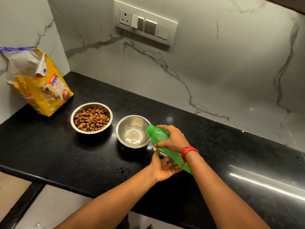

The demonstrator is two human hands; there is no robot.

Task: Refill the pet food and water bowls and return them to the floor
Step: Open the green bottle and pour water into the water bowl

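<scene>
Black polished stone makes up the worktop point(49, 146), which meets a white marbled wall point(214, 71) at the back and left. Its front edge runs slantwise from the left side down to the bottom of the view.

A green bottle point(158, 134) is tilted with its mouth just over the near right rim of the steel water bowl point(122, 129), which holds a shallow pool of water. The right grip point(171, 138) is wrapped round the bottle's upper body, with a red thread point(188, 151) at the wrist. The left grip point(165, 167) lies palm up under the bottle's lower part. Whether its fingers curl round the bottle cannot be told.

The steel food bowl point(73, 113), full of brown kibble point(91, 119), stands to the left of the water bowl, with a strip of bare stone between them. Both sit mid-depth, away from the front edge. A torn-open yellow food bag point(44, 90) stands in the left corner, near the food bowl but apart. A few small drops point(123, 170) lie in front of the water bowl. To the right of the hands, the stone runs on bare to the frame's edge.
</scene>
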